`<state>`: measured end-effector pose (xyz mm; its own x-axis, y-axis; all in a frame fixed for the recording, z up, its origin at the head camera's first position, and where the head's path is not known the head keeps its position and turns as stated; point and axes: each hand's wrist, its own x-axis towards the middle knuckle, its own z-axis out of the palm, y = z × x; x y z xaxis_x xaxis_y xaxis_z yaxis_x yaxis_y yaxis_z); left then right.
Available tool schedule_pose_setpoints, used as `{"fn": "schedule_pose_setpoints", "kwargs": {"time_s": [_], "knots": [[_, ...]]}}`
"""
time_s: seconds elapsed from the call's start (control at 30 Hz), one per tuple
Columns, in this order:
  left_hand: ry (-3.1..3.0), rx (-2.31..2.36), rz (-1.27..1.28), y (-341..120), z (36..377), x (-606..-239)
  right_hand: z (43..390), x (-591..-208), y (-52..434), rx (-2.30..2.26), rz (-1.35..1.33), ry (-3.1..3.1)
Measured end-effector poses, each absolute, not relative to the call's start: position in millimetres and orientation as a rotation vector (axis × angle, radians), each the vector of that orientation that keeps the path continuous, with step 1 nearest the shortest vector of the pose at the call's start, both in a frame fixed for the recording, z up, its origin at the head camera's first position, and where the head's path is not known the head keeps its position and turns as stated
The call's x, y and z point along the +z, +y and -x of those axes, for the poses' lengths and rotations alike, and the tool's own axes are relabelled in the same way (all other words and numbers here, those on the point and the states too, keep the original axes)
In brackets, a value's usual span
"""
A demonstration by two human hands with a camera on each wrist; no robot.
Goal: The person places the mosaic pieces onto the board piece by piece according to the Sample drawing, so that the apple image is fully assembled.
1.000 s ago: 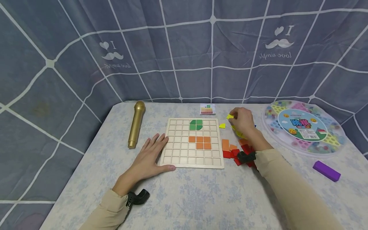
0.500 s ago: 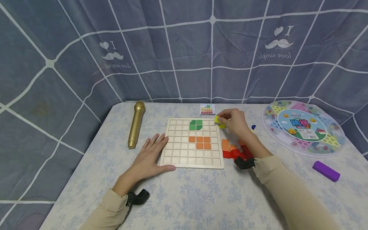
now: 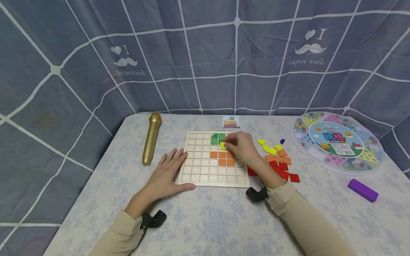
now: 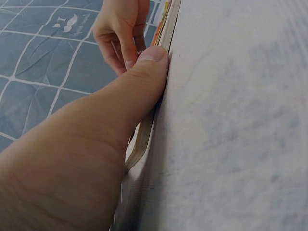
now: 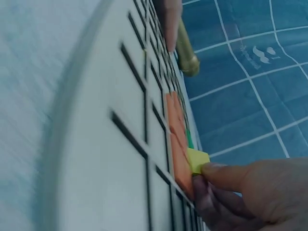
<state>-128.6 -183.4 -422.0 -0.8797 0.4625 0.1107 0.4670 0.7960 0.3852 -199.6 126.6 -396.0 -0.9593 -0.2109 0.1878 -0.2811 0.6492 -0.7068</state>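
My left hand lies flat on the table, fingers relaxed, thumb against the wooden grid board's near-left edge. My right hand pinches 1 yellow tile over the board, just above the orange tiles and below the green tiles. Loose yellow, orange and red pieces lie right of the board.

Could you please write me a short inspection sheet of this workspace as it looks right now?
Surface: table under a pale floral cloth.
Job's things: grid board with green and orange tiles; yellow tile over it; loose tiles to its right.
Clutter: gold microphone, pattern card, round game box, purple block.
Grippers: right hand pinches the yellow tile; left hand rests flat against the board's edge.
Cables: nothing seen.
Surroundings: blue grid-patterned fabric.
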Motion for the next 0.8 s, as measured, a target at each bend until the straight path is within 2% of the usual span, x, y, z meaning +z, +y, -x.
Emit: {"fn": "schedule_pose_setpoints", "kwargs": {"time_s": [0.4,0.63,0.8], "knots": [[-2.967,-0.684,0.755,-181.3,126.8,-424.1,188.6,-404.2,125.6,1.158,-0.455,-2.678],[-2.953,-0.641,0.778,-183.0,128.3,-422.0,197.1,-388.5,150.8,1.166,-0.285,-2.687],[-2.956,-0.627,0.784,-183.8,128.7,-421.5,203.2,-391.3,169.7,1.081,-0.147,-2.780]]}}
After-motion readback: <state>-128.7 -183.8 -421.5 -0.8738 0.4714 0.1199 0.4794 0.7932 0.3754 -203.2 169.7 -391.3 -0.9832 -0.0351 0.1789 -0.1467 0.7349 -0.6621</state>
